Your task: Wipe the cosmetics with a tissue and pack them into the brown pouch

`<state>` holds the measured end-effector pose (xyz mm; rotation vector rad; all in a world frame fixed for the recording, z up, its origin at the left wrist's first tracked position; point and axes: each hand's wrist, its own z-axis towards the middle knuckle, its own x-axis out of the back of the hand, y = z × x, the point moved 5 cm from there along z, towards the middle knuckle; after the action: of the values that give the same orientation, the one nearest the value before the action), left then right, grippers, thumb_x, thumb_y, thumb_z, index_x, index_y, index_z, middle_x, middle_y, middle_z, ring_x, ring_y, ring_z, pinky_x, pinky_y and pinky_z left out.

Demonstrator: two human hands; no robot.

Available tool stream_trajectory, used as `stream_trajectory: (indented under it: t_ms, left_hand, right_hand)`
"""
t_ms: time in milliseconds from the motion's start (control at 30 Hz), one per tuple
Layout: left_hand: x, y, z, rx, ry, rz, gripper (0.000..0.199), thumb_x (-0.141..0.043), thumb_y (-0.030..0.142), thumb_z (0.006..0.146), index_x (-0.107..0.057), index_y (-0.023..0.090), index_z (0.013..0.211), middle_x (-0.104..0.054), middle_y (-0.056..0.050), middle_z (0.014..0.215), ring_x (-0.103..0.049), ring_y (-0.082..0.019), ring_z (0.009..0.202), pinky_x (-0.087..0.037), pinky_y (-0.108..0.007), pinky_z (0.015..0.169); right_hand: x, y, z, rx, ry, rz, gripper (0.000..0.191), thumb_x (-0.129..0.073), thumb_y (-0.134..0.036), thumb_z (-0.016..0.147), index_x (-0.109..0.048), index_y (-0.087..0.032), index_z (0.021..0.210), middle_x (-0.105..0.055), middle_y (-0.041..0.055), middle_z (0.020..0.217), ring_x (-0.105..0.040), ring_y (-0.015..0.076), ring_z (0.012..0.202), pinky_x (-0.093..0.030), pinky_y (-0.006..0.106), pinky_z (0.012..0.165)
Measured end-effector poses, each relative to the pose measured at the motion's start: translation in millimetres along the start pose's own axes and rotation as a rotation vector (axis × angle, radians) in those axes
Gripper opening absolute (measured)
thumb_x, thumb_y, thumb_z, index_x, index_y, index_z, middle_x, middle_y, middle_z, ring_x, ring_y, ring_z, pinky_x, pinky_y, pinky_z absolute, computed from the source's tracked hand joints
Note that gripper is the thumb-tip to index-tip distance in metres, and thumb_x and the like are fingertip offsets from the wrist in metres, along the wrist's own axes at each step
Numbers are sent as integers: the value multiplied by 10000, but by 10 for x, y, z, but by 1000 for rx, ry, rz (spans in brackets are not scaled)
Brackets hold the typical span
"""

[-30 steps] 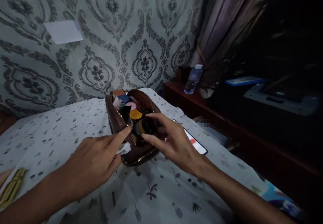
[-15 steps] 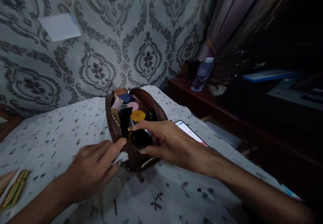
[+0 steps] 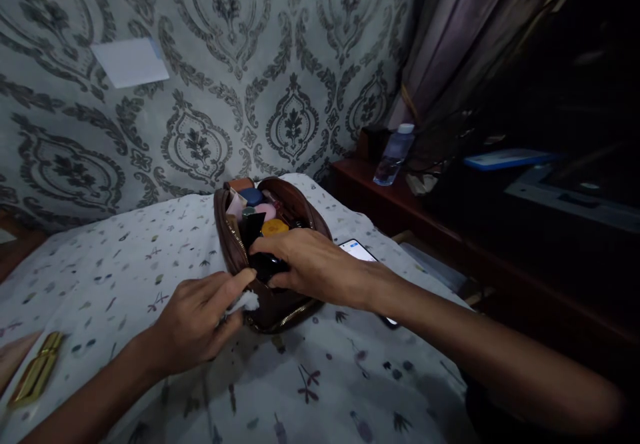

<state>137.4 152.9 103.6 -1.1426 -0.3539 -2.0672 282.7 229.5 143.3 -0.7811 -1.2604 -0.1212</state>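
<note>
A brown zippered bag (image 3: 280, 309) lies unzipped on the bed, filled with several small containers. My right hand (image 3: 323, 267) reaches into its near end, fingers and thumb closed around a glossy black round container (image 3: 265, 267). At the bag's near left edge is my left hand (image 3: 197, 321). A crumpled white tissue (image 3: 247, 301) is pinched in its curled fingers, while one fingertip touches the bag's rim. Deeper in the bag are a yellow lid (image 3: 275, 228), a pink round item (image 3: 267, 211), a blue round item (image 3: 251, 196) and a black flat piece (image 3: 253, 225).
A lit phone (image 3: 357, 251) lies right of the bag, partly under my right forearm. Gold tubes (image 3: 37, 371) rest at the left on the patterned bedsheet (image 3: 310, 411). To the right, a water bottle (image 3: 394, 156) stands on a reddish wooden surface (image 3: 345, 171). Patterned wallpaper rises behind.
My right hand has pushed the black container lower and slightly left into the bag, and it now covers more of it. My left hand stays at the rim with the tissue.
</note>
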Motion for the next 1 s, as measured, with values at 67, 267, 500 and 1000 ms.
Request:
stream_trajectory:
  t_ms: [67, 267, 500, 1000]
  left_hand:
    - [0, 6, 1, 4, -8, 0, 473, -451, 164, 923, -417, 145, 1394, -710, -91, 926, -689, -186, 793, -541, -250, 630]
    - [-3, 18, -1, 18, -15, 49, 445, -429, 172, 932, -425, 150, 1377, -718, -95, 953, -697, -185, 807, -539, -247, 639]
    - [56, 79, 90, -5, -35, 104, 449, -400, 156, 932, -417, 150, 1381, -729, -96, 976, -710, -182, 813, -537, -235, 638]
    - [12, 88, 42, 23, -52, 69, 481, -402, 157, 937, -389, 152, 1418, -719, -117, 1026, -704, -196, 819, -543, -248, 613]
  right_hand:
    - [-16, -24, 23, 32, -9, -53, 250, -709, -79, 775, -649, -181, 996, -663, 36, 970, -609, 190, 910, -364, 247, 683]
    - [-76, 42, 5, 63, 20, 17, 337, -692, -92, 796, -638, -170, 1120, -651, 64, 1078, -596, 214, 1015, -406, 278, 799]
    - [-83, 41, -49, 46, 47, 36, 340, -675, -52, 765, -647, -155, 1088, -590, 65, 1011, -578, 180, 885, -403, 259, 732]
    - [11, 58, -85, 42, 101, 161, 387, -722, -37, 692, -637, -156, 1049, -545, -12, 867, -522, 105, 698, -372, 213, 631]
